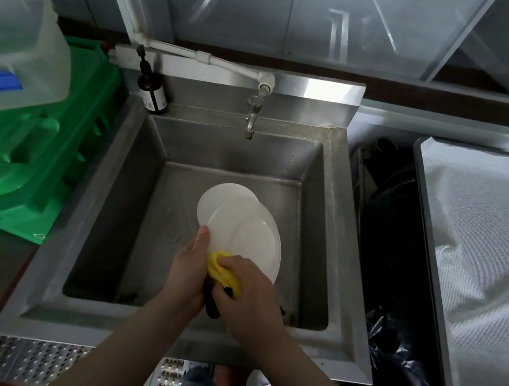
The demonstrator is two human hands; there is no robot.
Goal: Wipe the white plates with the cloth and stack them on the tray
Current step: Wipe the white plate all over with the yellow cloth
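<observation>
We look down into a steel sink (121,207) with a tap (251,118) at its back wall and a brown pump bottle (152,88) on the rim. Over the basin our left hand (186,268) grips the near edge of the white plates (241,230), thumb on the top face. Our right hand (249,296) curls round a yellow cloth (220,267) pressed against the plate's lower edge. A lined tray (481,255) sits to the right, green crates (24,162) to the left.
</observation>
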